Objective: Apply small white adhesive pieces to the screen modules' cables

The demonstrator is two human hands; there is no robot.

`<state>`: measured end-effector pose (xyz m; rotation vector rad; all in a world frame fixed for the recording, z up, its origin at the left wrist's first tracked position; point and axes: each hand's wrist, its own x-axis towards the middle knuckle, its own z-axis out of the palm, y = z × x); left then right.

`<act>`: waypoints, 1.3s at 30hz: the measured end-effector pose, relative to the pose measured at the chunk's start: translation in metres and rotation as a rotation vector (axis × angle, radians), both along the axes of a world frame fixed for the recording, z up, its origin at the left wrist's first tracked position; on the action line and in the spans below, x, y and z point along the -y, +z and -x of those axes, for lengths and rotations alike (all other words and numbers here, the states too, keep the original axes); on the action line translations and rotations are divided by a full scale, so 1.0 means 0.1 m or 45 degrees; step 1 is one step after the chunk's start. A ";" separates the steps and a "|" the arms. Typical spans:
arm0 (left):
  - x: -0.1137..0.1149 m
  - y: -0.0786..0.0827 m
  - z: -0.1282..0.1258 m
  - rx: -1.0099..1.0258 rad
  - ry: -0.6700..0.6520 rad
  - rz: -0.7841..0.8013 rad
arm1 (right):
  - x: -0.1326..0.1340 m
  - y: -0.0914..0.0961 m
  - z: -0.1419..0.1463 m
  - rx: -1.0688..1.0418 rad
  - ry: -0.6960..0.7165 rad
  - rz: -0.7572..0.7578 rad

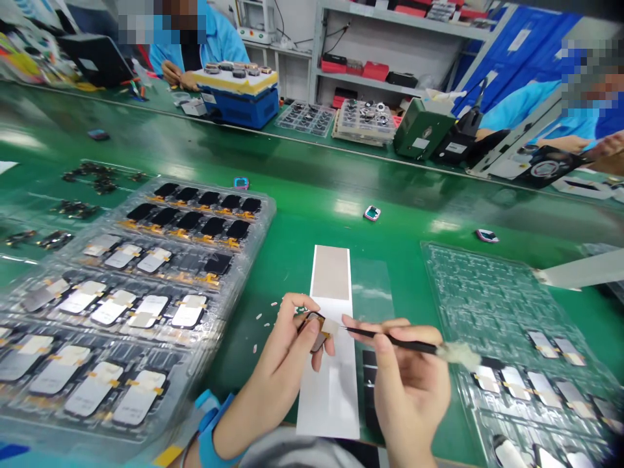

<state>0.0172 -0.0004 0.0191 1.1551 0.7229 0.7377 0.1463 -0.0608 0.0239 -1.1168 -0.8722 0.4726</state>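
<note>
My left hand point(280, 361) is closed on a small watch-type display module point(320, 339), gripped between thumb and fingers. From the module's right side a pale tab point(330, 326) sticks out. In my right hand point(414, 383) is a pair of black tweezers point(390, 338), with whitish material wrapped around the rear part. The tweezer tips point left and meet or nearly meet the pale tab; whether they grip it I cannot tell. Beneath both hands lies a white backing sheet point(319, 409) with a beige patch point(331, 272) at its far end.
A clear tray point(267, 207) of display modules stands on the left; another point(480, 276), partly filled, is on the right. Small pale scraps point(259, 316) lie beside my left hand. Beyond, a conveyor carries watch cases point(372, 212). Two co-workers in blue sit across.
</note>
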 end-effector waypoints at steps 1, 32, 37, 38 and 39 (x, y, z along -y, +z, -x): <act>0.01 0.01 -0.01 0.031 -0.004 0.032 | 0.00 -0.05 0.02 -0.038 0.005 0.003; 0.09 -0.10 -0.04 0.143 -0.029 0.103 | -0.01 -0.17 0.08 -0.164 0.012 0.051; 0.09 -0.11 -0.06 0.121 -0.010 0.083 | -0.02 -0.17 0.09 -0.136 -0.008 0.064; 0.09 -0.12 -0.06 0.117 -0.005 0.062 | -0.02 -0.16 0.09 -0.133 -0.016 0.066; 0.08 -0.13 -0.06 0.107 0.000 0.037 | -0.02 -0.16 0.09 -0.132 -0.023 0.069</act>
